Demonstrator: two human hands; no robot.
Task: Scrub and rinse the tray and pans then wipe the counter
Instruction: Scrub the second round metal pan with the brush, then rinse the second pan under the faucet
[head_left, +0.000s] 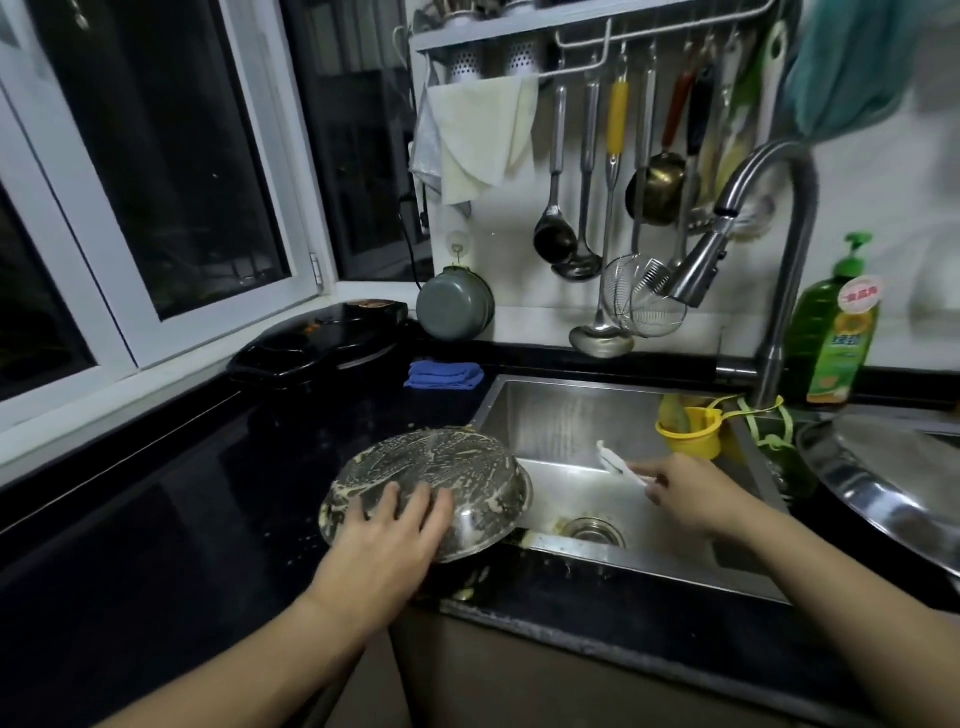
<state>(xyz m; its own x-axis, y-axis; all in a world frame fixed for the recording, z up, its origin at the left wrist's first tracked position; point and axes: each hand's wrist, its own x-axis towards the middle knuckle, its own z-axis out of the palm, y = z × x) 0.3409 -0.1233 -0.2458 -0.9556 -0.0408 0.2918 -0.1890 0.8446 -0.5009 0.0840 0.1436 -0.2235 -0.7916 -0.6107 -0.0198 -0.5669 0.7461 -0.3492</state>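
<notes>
A round steel pan (441, 467), smeared with yellowish residue, lies upside down and tilted over the left rim of the sink (571, 410). My left hand (389, 530) rests on its near side with the fingers spread flat. Over the sink basin my right hand (685, 493) grips the handle of a white brush (615, 460), whose head points up and to the left. A second steel pan (883, 483) sits at the right edge of the view. The black counter (182, 519) runs to the left of the sink.
A faucet (727, 249) arches over the sink with a green soap bottle (831, 332) beside it. A yellow cup (691, 428) hangs at the sink's right wall. A blue cloth (444, 375), black tray (317, 343) and hanging ladles (556, 234) stand behind.
</notes>
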